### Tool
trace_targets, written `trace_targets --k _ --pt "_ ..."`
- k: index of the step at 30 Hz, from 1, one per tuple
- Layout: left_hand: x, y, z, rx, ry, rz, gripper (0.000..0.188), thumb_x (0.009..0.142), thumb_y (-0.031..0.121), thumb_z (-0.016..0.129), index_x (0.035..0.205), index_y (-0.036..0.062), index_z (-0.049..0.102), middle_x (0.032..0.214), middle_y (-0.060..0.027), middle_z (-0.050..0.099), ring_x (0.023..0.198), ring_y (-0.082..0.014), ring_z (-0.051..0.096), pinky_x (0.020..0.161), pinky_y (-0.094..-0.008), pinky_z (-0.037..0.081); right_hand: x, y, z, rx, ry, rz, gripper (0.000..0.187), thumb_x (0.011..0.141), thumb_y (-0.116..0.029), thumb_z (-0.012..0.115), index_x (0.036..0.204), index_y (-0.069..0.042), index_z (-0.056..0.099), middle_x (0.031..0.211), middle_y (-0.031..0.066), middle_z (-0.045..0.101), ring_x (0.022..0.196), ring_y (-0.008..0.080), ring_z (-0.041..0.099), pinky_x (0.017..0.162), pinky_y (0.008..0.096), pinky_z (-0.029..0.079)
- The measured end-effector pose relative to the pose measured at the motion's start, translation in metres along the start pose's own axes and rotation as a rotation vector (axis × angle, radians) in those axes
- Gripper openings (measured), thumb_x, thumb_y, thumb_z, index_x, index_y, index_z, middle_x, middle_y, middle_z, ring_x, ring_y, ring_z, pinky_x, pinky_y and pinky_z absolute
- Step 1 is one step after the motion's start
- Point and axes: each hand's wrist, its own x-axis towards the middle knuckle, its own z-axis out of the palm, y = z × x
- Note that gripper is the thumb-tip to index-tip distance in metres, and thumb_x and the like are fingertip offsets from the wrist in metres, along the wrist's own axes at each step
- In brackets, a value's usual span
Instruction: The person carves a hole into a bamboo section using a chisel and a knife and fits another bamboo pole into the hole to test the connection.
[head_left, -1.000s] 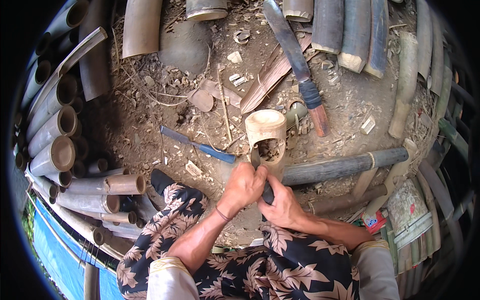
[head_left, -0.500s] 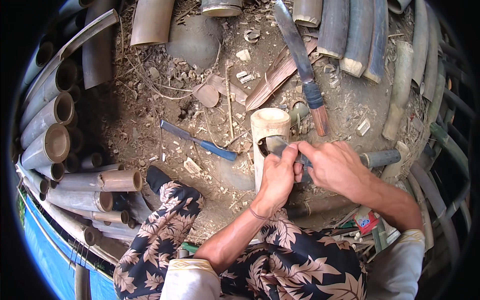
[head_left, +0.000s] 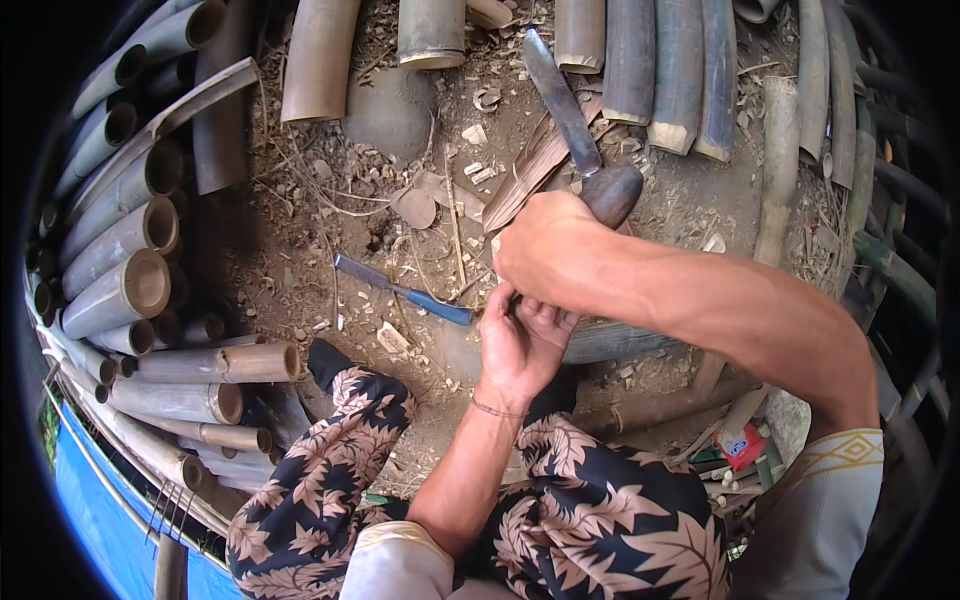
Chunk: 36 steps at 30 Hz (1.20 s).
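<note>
Right hand (head_left: 545, 240): you have it clenched round the dark handle (head_left: 613, 194).
Handle end: juts from your fist, in front of the big knife (head_left: 565, 105).
Left hand (head_left: 522, 345): your fingers curl just below; whether they grasp anything, cannot tell.
Chisel (head_left: 400, 290): left of your hands.

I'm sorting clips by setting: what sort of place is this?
Probably a bamboo workshop: cut bamboo tubes stacked at left, pale chips scattered over a dirt floor, and a blue-handled tool lying there.

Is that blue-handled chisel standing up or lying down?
Lying down: the chisel's blade and handle stretch along the dirt ground, left of the left hand.
</note>
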Motion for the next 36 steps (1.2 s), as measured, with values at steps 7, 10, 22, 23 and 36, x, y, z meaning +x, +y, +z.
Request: trace_targets --k 7,10,22,23,36 --pt "-0.065 0.007 0.028 1.788 -0.293 -0.287 0.076 0.088 0.049 0.066 0.132 -0.0084 0.043 0.106 -0.0196 0.063 0.091 -0.0345 0.065 0.094 -0.0414 0.048 -0.058 -0.05 0.151 0.799 0.515 0.282 0.036 0.097 -0.037 0.052 0.09 -0.004 0.065 0.069 0.0158 0.065 0.071 0.035 0.065 0.069 0.0419 0.052" --pt "-0.087 0.005 0.042 2.189 -0.293 -0.133 0.083 0.08 0.027 0.071 0.14 -0.013 0.029 0.118 -0.0312 0.055 0.1 -0.042 0.062 0.087 -0.0455 0.053 -0.053 -0.092 0.163 1.739 0.682 0.308 0.036 0.104 -0.036 0.043 0.103 -0.004 0.06 0.09 0.0162 0.071 0.08 0.0261 0.069 0.075 0.0388 0.054" --pt "-0.035 0.125 0.119 2.693 -0.404 -0.813 0.042 0.073 0.019 0.073 0.111 0.007 0.06 0.084 -0.0206 0.069 0.077 -0.0407 0.067 0.069 -0.0473 0.054 0.022 -0.124 0.159 3.081 0.22 -0.203 0.035 0.102 -0.028 0.052 0.125 -0.002 0.055 0.087 0.0079 0.066 0.064 0.0197 0.066 0.063 0.0325 0.055" --pt "-0.036 0.127 0.109 2.647 -0.393 -0.794 0.044 0.073 0.018 0.072 0.113 0.0068 0.059 0.084 -0.0207 0.069 0.077 -0.0399 0.068 0.07 -0.0467 0.055 0.02 -0.122 0.155 3.036 0.231 -0.074 0.035 0.102 -0.029 0.053 0.124 -0.002 0.057 0.084 0.0073 0.065 0.063 0.0189 0.066 0.061 0.0314 0.054" --pt "-0.089 0.087 0.055 2.692 -0.309 -0.231 0.056 0.074 0.017 0.075 0.124 0.0047 0.051 0.087 -0.0118 0.066 0.072 -0.0269 0.07 0.064 -0.0385 0.058 -0.002 -0.13 0.175 2.675 0.41 0.059 0.031 0.103 -0.032 0.053 0.119 -0.007 0.058 0.094 0.007 0.064 0.059 0.0142 0.062 0.059 0.0299 0.053"
